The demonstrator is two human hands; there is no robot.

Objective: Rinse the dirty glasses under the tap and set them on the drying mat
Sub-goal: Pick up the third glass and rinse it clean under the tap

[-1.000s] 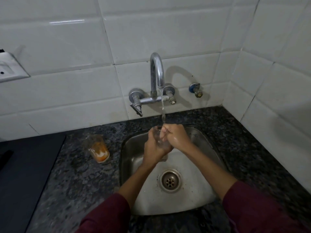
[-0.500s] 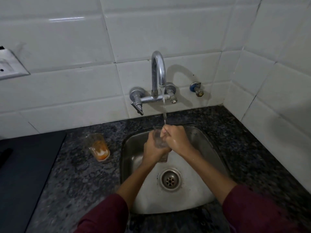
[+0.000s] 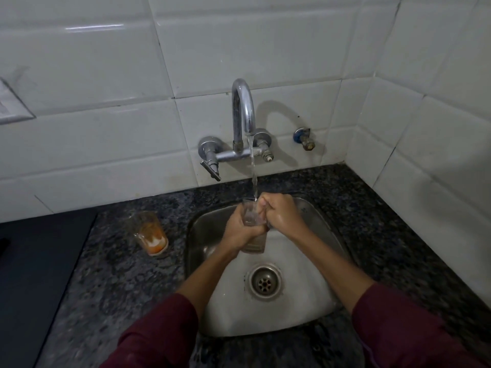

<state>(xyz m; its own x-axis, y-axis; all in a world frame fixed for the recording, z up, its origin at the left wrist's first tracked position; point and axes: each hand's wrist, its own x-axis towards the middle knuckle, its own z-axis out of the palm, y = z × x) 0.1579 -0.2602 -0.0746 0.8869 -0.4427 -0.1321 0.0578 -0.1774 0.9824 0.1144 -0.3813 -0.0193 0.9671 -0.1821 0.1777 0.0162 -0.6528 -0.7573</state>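
My left hand (image 3: pixel 240 231) is wrapped around a clear glass (image 3: pixel 252 227), holding it upright over the sink (image 3: pixel 313 216). My right hand (image 3: pixel 281 215) is curled at the rim, with its fingers seemingly dipped inside, but I can't tell for sure. Water from the tap (image 3: pixel 243 115) runs straight into the glass. To the left, on the speckled counter (image 3: pixel 106 274), sits a second glass (image 3: pixel 150 232) smeared with orange gunk. A dark mat (image 3: pixel 32 274) lies at the far left.

No legible text, label, brand or number anywhere
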